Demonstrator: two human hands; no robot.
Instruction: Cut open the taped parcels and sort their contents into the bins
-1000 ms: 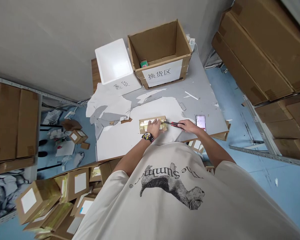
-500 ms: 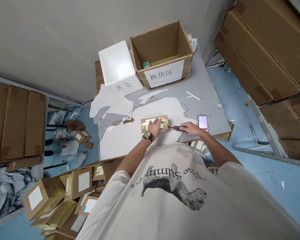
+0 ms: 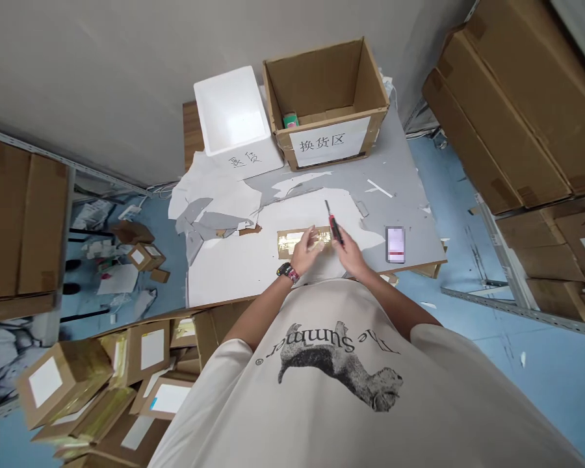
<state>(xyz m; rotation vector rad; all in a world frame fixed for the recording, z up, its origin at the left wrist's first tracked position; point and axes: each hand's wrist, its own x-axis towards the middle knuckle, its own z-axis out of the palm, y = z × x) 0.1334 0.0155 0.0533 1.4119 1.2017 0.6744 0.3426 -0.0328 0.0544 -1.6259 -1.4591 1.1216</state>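
Note:
A small cardboard box (image 3: 286,246) bound with shiny yellow tape lies on the white, torn sheet covering the table. My left hand (image 3: 307,252), a dark watch on its wrist, is over the middle of the box with fingers apart and slightly bent; whether it touches the box I cannot tell. My right hand (image 3: 351,255) is closed around a red and black utility knife (image 3: 335,229) just beyond the box's right end. The blade points up and away from me. Part of the box is hidden by the left hand.
A white foam box (image 3: 234,123) and a large open carton (image 3: 326,91) stand at the table's back. A phone (image 3: 395,244) lies at the right. Taped parcels (image 3: 141,351) are piled at lower left; big cartons (image 3: 507,117) rise on the right.
The knife has left the box's right end and swung from pointing left to pointing away from me. My right hand has moved left, and my left hand's fingers have lifted.

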